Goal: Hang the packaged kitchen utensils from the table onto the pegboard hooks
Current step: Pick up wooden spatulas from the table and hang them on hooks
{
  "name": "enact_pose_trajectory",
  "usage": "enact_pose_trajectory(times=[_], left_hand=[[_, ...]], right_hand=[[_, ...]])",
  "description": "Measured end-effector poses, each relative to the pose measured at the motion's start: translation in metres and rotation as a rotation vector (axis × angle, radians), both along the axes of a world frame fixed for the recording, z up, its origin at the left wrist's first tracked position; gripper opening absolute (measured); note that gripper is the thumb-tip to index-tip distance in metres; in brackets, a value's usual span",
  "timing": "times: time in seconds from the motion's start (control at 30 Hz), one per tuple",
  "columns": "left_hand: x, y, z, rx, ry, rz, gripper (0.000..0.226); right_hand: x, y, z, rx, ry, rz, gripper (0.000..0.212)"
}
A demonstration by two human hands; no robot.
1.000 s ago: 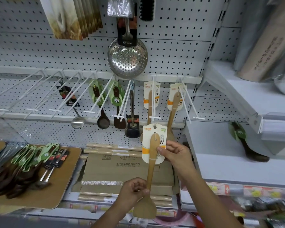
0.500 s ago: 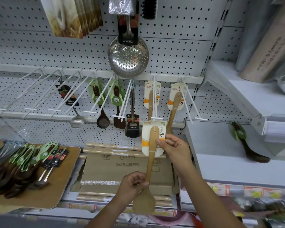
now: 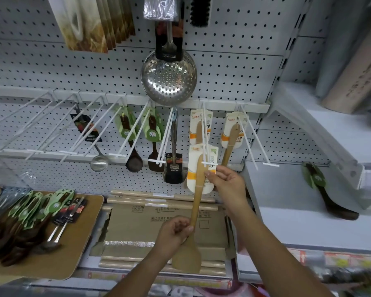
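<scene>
Straight ahead, the left hand (image 3: 176, 233) pinches the lower handle of a carded wooden spatula (image 3: 198, 189), and the right hand (image 3: 227, 185) pinches the card's right edge. The card's top is at the front tip of a white pegboard hook (image 3: 205, 133); a second spatula (image 3: 199, 129) hangs further back on it.

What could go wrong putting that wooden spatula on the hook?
If the card catches badly on the tip of the white hook, it might bend or tear. The left hand only pinches the thin handle of the wooden spatula and the right hand the card's edge, so it could slip and fall onto the cardboard box below.
</scene>
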State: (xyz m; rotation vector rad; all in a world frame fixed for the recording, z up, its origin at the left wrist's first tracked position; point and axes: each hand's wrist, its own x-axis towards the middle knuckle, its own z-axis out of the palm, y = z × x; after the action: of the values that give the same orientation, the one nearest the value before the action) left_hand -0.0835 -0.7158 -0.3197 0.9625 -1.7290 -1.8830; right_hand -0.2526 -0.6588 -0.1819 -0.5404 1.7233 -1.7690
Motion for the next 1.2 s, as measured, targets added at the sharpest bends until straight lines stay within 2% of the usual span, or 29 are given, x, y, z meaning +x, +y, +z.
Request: enact_pose_trajectory(times=[0.2, 0.33, 0.5, 0.63, 0.77, 0.87, 1.0, 1.07, 1.2], left_hand=[[-0.042, -0.033, 0.012, -0.026, -0.026, -0.014, 0.014], [-0.066, -0.058, 0.020, -0.088, -0.046, 0.016, 0.019], [-0.091, -0.081, 0.027, -0.163, -0.109, 0.030, 0.028], [-0.103, -0.091, 0.029, -0.193, -0.210, 0.005, 0.028], [-0.111, -0.096, 0.031, -0.279, -0.314, -0.036, 0.011], [-0.112, -0.100, 0.032, -0.312, -0.342, -0.058, 0.018], [-0.099, -0.103, 0.030, -0.316, -0.382, -0.054, 0.020], [-0.087, -0.105, 0.026, -0.321, -0.398, -0.056, 0.024], [-0.050, -0.104, 0.035, -0.480, -0.534, -0.025, 0.033]], right_hand=[[-0.033, -0.044, 0.006, 0.011, 0.012, -0.065, 0.025], [-0.051, -0.071, 0.011, 0.020, 0.057, -0.087, 0.014], [-0.070, -0.097, 0.015, 0.046, 0.117, -0.126, 0.012], [-0.077, -0.108, 0.013, 0.114, 0.124, -0.136, 0.018], [-0.081, -0.111, 0.006, 0.192, 0.167, -0.126, 0.011], [-0.078, -0.106, 0.004, 0.245, 0.228, -0.102, 0.009], [-0.075, -0.082, -0.007, 0.373, 0.279, -0.042, 0.042], [-0.080, -0.063, -0.018, 0.457, 0.313, -0.007, 0.047], [-0.086, -0.029, -0.029, 0.599, 0.476, 0.089, 0.047]])
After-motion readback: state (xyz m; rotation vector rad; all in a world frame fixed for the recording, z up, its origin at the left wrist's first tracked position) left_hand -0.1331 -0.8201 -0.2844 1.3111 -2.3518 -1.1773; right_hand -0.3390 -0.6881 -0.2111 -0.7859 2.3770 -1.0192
